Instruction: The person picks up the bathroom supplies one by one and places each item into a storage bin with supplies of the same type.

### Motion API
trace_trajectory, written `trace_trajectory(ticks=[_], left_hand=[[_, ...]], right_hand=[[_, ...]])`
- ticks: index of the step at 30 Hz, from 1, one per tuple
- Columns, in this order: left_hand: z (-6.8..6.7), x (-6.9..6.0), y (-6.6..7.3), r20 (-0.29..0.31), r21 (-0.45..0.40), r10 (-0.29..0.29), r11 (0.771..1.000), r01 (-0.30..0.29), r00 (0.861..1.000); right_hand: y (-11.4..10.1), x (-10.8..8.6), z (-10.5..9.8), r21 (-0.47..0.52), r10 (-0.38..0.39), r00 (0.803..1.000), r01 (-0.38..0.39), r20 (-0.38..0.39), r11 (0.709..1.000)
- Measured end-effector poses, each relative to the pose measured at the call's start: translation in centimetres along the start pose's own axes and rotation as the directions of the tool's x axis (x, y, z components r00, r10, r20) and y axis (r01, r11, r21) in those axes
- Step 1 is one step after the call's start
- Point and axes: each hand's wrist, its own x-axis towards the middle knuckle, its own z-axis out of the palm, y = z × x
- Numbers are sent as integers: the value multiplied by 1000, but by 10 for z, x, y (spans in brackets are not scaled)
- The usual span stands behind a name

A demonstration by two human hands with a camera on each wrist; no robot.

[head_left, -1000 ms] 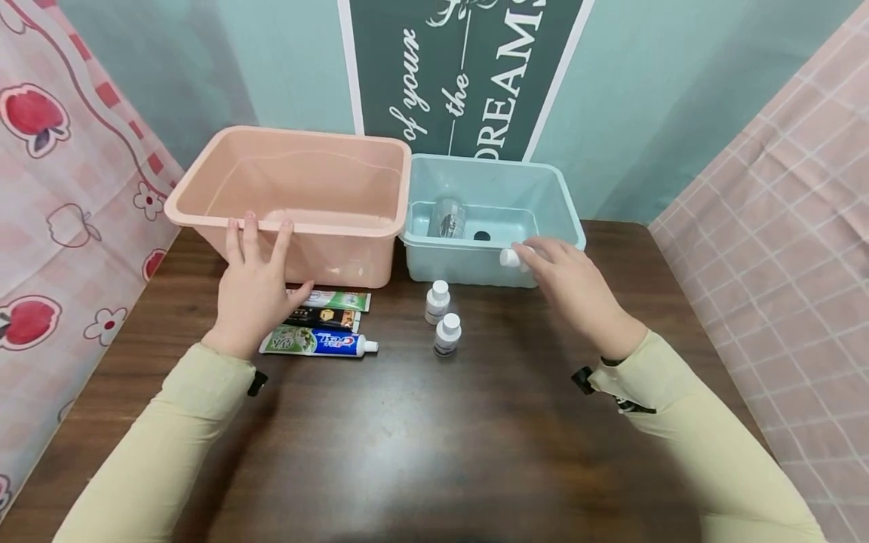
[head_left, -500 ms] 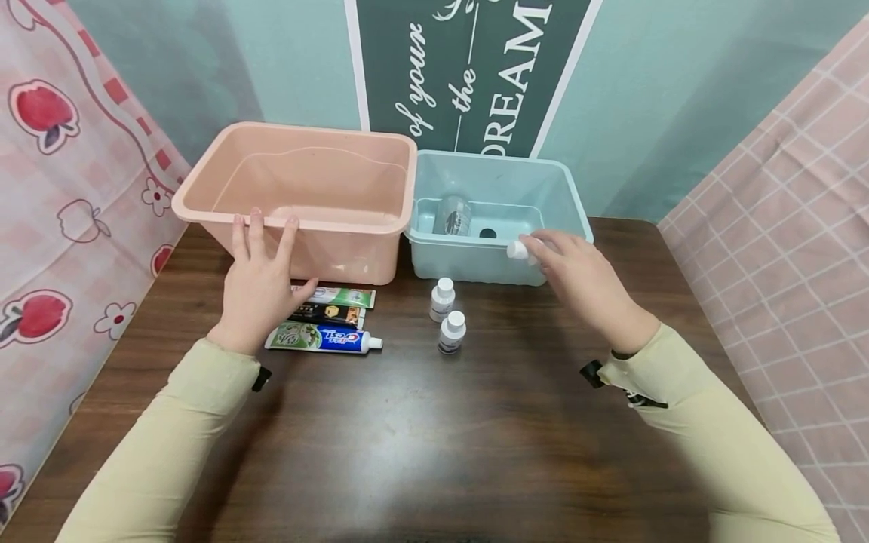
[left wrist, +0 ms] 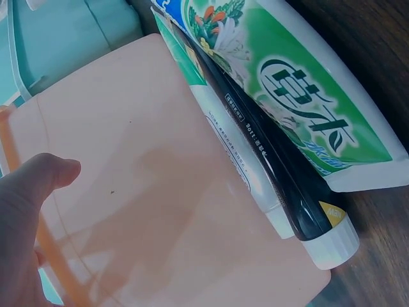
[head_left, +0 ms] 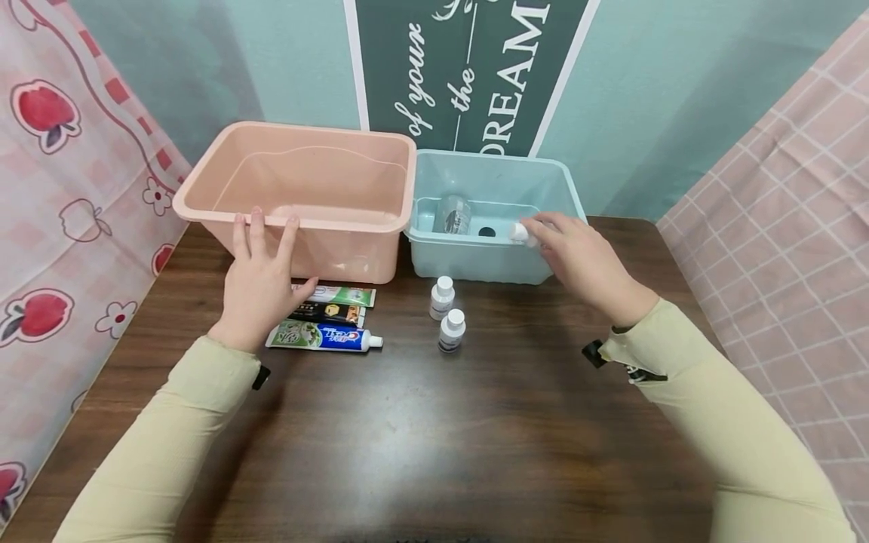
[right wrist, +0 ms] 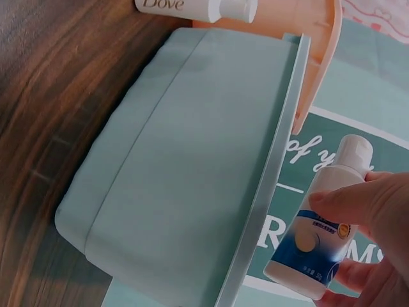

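Note:
My right hand pinches a small white bottle with a blue label and white cap, at the front rim of the light blue bin. In the right wrist view, thumb and fingers are curled round the bottle, which is tilted. Straight fingers of my left hand rest on the front rim of the pink bin. Below that hand lie a blue-and-green toothpaste tube, a black tube and a green-and-white tube, partly covered by the hand.
Two white bottles stand in front of the bins on the brown table. A greyish bottle lies inside the blue bin, near a dark round spot. Patterned cloths hang at both sides, and a teal backdrop stands behind.
My right hand has risen slightly and moved farther in over the blue bin's rim with the bottle. My left hand stays on the pink rim. The head view has shifted a little.

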Motion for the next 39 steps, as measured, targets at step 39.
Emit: trace_trajectory(ticks=[39], left_hand=[[1,0,0,-16,5,-4,1000,4,1000]], right_hand=[[30,51,-7,-48,50,951,-37,306,998]])
